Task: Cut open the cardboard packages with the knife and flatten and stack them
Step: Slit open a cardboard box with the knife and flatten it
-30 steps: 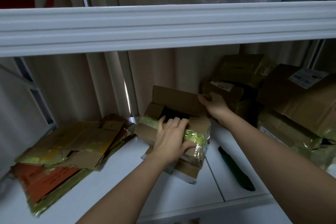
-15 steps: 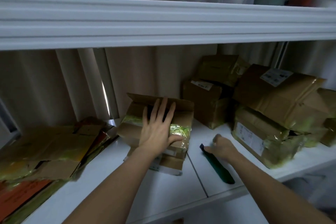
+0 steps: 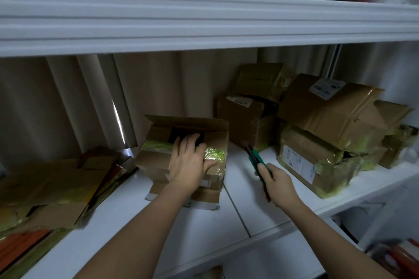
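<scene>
A brown cardboard box (image 3: pixel 158 161) with yellow-green tape stands on the white shelf (image 3: pixel 244 201), its back flap raised. My left hand (image 3: pixel 189 163) lies on the box's top with the fingers reaching into the dark opening. My right hand (image 3: pixel 280 186) grips a green utility knife (image 3: pixel 255 157) just right of the box, lifted off the shelf with its tip pointing up and away. A stack of flattened cardboard (image 3: pixel 52 188) lies at the left end of the shelf.
Several taped cardboard packages (image 3: pixel 328 124) are piled at the right of the shelf. A thick white shelf board (image 3: pixel 204 18) runs overhead. Beige curtain folds hang behind. Red and orange items sit low at the right corner (image 3: pixel 399 256).
My right hand left the box's flap, went down to the knife on the shelf, took hold of it and lifted it. My left hand stayed on the box.
</scene>
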